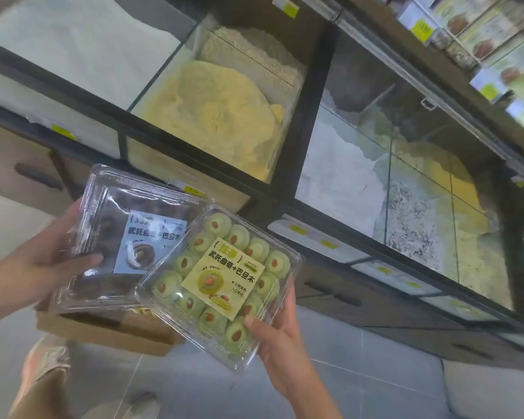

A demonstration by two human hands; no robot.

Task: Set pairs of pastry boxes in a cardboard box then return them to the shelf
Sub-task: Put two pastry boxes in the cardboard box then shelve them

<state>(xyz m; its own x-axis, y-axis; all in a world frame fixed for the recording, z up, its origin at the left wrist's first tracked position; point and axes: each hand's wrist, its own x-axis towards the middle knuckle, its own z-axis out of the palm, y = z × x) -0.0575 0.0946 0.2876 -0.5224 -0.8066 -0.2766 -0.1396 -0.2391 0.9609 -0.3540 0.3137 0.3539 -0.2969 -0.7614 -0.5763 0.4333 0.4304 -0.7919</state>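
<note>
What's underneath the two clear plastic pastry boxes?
Below the dark-cookie clear box and green-cookie clear box sits a brown cardboard box. Only its front edge shows; its inside is covered.

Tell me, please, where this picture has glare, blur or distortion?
Head view: glare streaks the lid of the clear plastic box of dark pastries in the left hand; the clear box of green almond cookies in the right hand reads sharper; the packaged boxes on the upper shelf are blurred; the black bin frames tilt steeply.
</note>
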